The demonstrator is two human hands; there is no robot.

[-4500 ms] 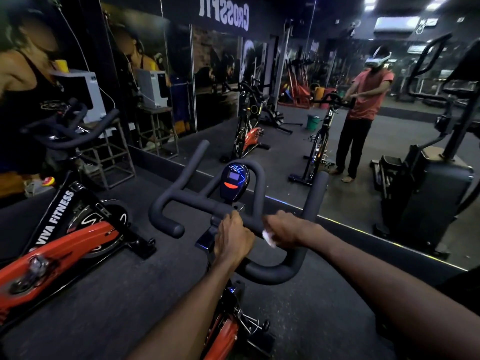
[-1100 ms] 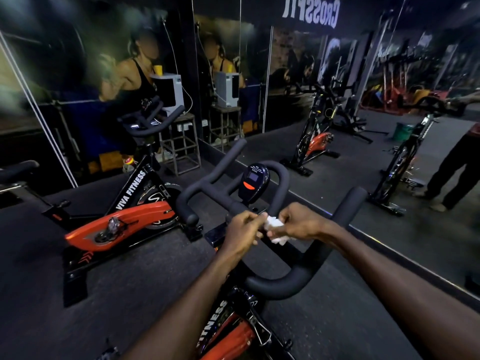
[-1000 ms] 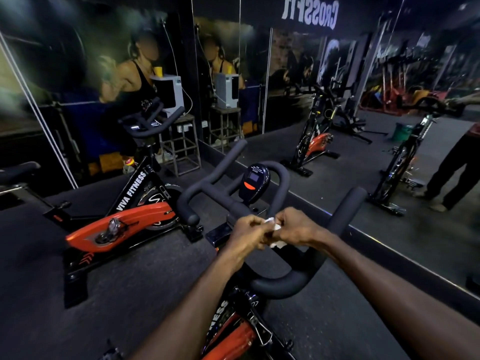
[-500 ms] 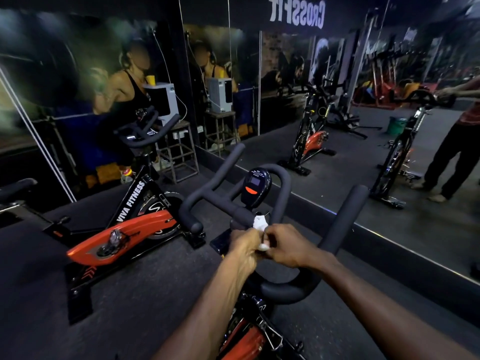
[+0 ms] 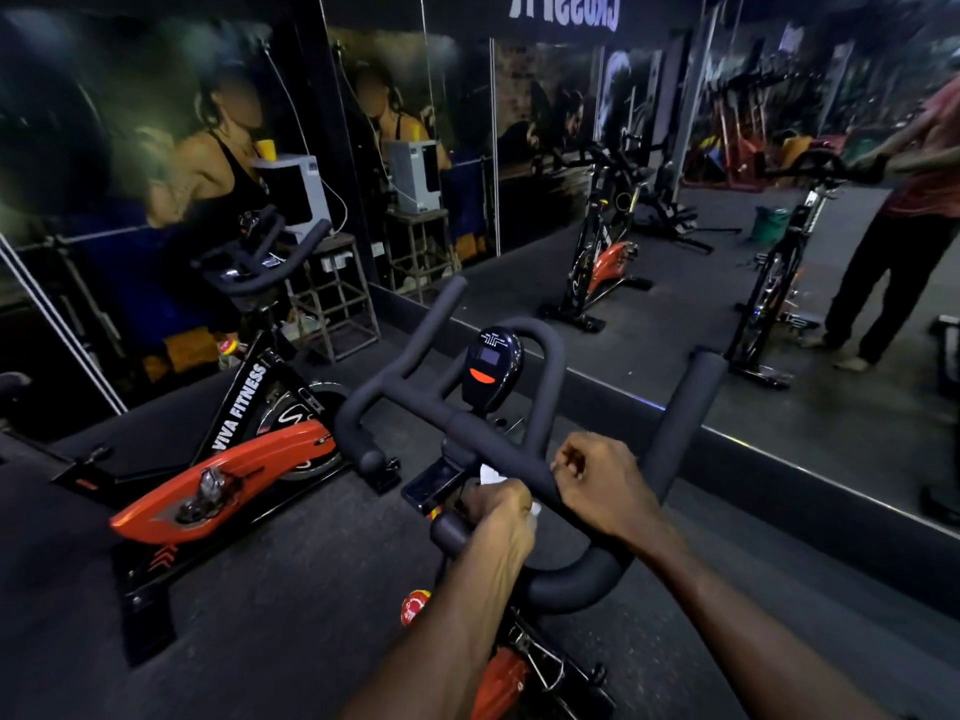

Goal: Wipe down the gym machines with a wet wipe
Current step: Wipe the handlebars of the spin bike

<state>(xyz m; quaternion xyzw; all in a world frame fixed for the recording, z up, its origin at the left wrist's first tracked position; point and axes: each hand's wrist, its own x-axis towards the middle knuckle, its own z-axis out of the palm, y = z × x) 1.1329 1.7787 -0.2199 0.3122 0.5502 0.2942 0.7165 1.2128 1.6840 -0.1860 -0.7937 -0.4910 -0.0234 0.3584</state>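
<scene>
Since half a second ago the two hands have parted: the right hand [image 5: 605, 488], which was pinching the wipe together with the left in front of the console, now sits curled over the black foam-padded handlebar [image 5: 691, 407] of the exercise bike, gripping the cross section just right of centre, while the left hand [image 5: 498, 517] has kept the small white wet wipe [image 5: 491, 476] and holds it bunched in its closed fingers, low against the bar's inner stub and close to the dark oval console with the orange button [image 5: 491, 366]. Only a crumpled corner of the wipe shows above the knuckles (a second pale sliver peeks out at the thumb side), so how much cloth is free to meet the foam cannot be told. The likely trouble from here is a poor wipe: a wad this tightly balled would touch the padding at one spot and skip the curved undersides, or slip from the fingers onto the dark rubber floor [image 5: 270, 605]
</scene>
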